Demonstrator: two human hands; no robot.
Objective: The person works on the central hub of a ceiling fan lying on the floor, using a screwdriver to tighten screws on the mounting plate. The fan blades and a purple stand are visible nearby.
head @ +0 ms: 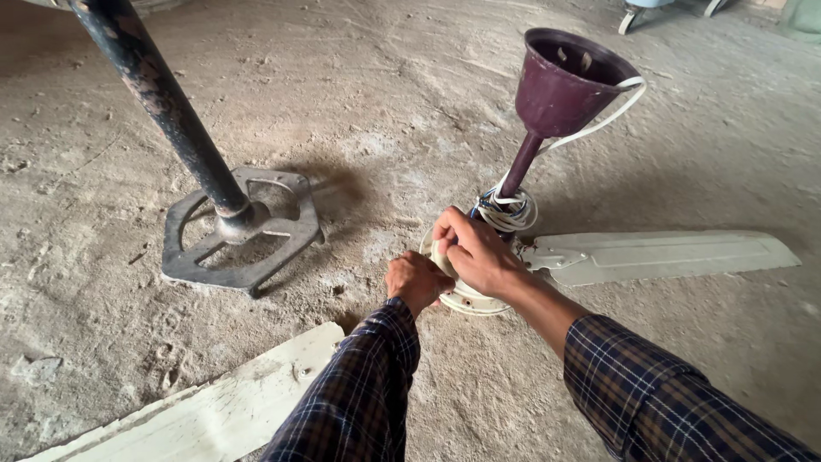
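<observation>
Head view: two hands on a ceiling fan lying on a dusty concrete floor.
Right hand is clamped over the cream motor housing; left hand is closed against the housing's near-left edge. One blade runs right from the housing, a detached blade lies near-left of it, a maroon canopy cup stands behind it, and a black stand base sits far-left.

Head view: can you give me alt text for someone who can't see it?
Both hands, left and right, grip the cream motor housing of a ceiling fan lying on a dusty concrete floor. Its maroon canopy points up, with one blade attached. A loose blade and a black stand are nearby.
</observation>
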